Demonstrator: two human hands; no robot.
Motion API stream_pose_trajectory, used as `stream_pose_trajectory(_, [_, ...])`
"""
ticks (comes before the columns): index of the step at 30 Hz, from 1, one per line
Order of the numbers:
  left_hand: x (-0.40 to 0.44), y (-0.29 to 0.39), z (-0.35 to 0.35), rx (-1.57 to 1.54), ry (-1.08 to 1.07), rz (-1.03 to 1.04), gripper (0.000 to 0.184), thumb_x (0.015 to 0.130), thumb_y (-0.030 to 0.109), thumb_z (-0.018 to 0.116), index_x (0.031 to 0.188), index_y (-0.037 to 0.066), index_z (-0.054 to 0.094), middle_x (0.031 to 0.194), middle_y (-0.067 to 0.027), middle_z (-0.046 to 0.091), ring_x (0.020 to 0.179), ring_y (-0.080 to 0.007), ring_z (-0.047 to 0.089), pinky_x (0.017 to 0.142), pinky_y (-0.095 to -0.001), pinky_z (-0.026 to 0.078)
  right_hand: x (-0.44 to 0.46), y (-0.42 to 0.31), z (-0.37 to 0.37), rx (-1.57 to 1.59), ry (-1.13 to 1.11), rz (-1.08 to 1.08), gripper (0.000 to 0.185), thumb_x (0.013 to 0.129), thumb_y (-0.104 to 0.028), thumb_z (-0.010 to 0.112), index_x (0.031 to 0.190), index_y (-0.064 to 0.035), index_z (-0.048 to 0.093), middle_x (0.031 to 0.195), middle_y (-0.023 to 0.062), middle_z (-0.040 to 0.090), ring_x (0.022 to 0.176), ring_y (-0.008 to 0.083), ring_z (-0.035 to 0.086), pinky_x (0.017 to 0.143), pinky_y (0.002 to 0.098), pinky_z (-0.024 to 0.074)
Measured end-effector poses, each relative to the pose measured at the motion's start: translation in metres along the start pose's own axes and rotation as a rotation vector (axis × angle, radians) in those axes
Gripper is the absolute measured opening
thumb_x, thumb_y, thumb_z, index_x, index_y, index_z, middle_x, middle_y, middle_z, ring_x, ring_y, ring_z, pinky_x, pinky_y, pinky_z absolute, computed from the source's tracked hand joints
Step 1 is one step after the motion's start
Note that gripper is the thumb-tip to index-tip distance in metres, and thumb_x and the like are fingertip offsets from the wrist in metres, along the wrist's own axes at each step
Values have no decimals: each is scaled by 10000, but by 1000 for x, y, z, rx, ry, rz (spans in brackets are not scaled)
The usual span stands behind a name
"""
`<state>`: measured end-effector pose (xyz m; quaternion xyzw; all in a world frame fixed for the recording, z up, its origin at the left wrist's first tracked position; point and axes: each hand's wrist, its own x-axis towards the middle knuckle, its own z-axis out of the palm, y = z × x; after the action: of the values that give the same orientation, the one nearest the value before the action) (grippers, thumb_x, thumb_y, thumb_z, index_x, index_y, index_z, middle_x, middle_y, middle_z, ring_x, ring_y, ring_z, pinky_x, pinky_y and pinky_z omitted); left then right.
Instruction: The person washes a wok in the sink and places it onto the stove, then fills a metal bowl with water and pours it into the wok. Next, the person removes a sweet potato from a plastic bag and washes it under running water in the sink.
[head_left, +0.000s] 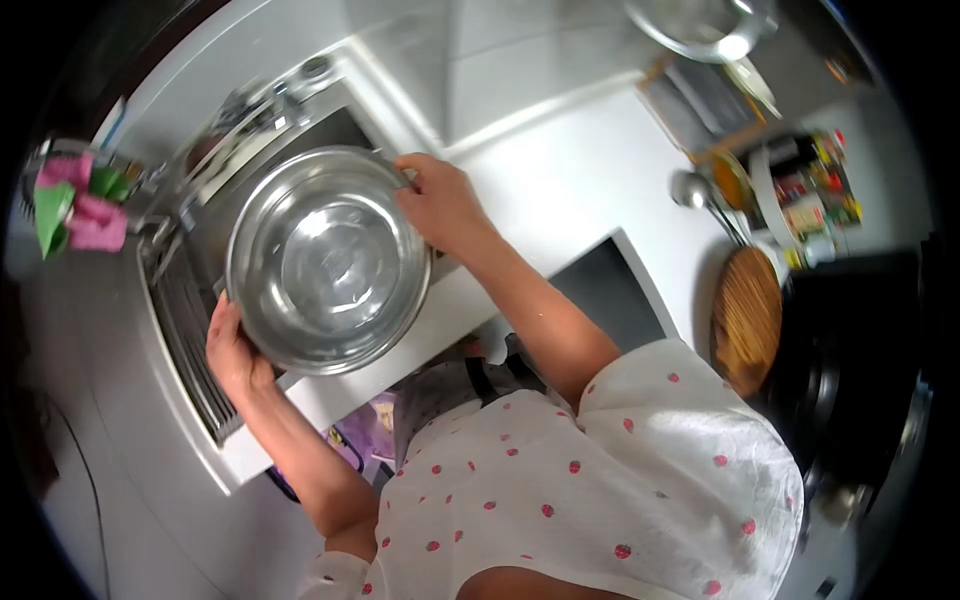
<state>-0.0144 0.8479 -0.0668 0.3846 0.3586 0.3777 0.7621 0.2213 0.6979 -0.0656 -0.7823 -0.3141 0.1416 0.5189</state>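
A wide stainless steel basin (pixel 330 255) is held up over the sink (pixel 350 130), its shiny inside facing me. Light glints off its bottom; whether a little water lies there I cannot tell. My left hand (pixel 235 345) grips the rim at the lower left, fingers partly hidden behind it. At the upper right of the rim, my right hand (pixel 440 205) is closed round the edge. Behind the basin, the faucet (pixel 285 105) shows at the back of the sink.
A ribbed drainboard (pixel 185 335) lies left of the basin. Pink and green cloths (pixel 85 205) hang at far left. Along the right stand a round wooden board (pixel 748 315), a ladle (pixel 690 188), a rack of condiments (pixel 810 195) and a black stove (pixel 850 370).
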Motion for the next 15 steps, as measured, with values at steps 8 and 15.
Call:
stream_pose_trajectory(8, [-59, -4, 96, 40, -268, -134, 329, 851, 23, 420, 1159, -92, 427, 1067, -184, 541, 925, -221, 561, 799, -316, 472, -97, -6, -116, 138, 275, 90, 323, 714, -64, 512, 1029, -15, 568, 589, 60, 542, 517, 120, 488, 517, 271, 403])
stream_pose_trajectory(15, [-123, -35, 178, 40, -550, -235, 350, 833, -8, 437, 1172, -92, 414, 1066, -199, 533, 917, -241, 569, 795, -348, 496, -211, 0, -206, 211, 590, 203, 324, 726, -47, 559, 1048, -13, 567, 540, -45, 415, 489, 42, 372, 462, 216, 333])
